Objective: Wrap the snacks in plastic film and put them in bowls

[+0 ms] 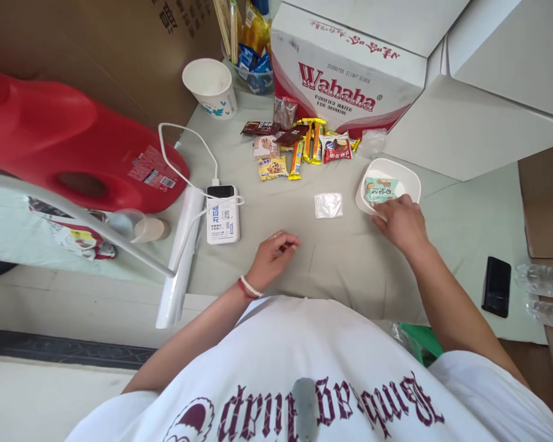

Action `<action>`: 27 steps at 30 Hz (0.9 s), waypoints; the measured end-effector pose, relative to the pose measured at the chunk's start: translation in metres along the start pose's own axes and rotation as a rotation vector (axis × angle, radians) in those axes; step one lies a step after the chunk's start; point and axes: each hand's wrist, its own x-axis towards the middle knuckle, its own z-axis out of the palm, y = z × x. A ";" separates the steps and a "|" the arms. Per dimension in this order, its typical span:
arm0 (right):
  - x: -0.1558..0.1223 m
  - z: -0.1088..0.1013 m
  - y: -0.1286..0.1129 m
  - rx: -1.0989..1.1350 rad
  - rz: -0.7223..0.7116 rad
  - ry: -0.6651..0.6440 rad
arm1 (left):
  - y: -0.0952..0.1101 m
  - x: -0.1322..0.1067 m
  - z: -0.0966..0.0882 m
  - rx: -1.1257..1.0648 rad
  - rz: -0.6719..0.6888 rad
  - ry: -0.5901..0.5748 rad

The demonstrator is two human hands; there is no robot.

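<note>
A white bowl (413,178) stands on the cloth-covered table, with a light green snack packet (378,189) in it. My right hand (403,224) reaches over the bowl's near rim, its fingers closed on the packet's lower edge; the fingertips are partly hidden. My left hand (276,255) rests low over the table near my body, loosely curled, with nothing visible in it. Between the hands and farther back lies a small clear plastic wrapper (329,205), flat on the cloth.
Behind is a pile of wrapped snacks (299,144) before a Wahaha carton (345,80). To the left are a power bank (223,215) with a white cable, a plastic roll (179,264), a paper cup (211,89) and a red jug (74,141). A phone (496,286) lies right.
</note>
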 end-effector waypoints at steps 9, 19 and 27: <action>-0.035 0.015 0.114 -0.049 0.191 0.053 | 0.015 0.120 0.058 0.774 -0.025 0.092; 0.020 -0.002 -0.018 0.468 -0.120 0.114 | -0.005 0.044 0.028 0.469 0.140 -0.069; 0.176 -0.002 -0.131 0.277 -0.375 -0.073 | -0.026 -0.030 -0.011 0.506 0.062 0.089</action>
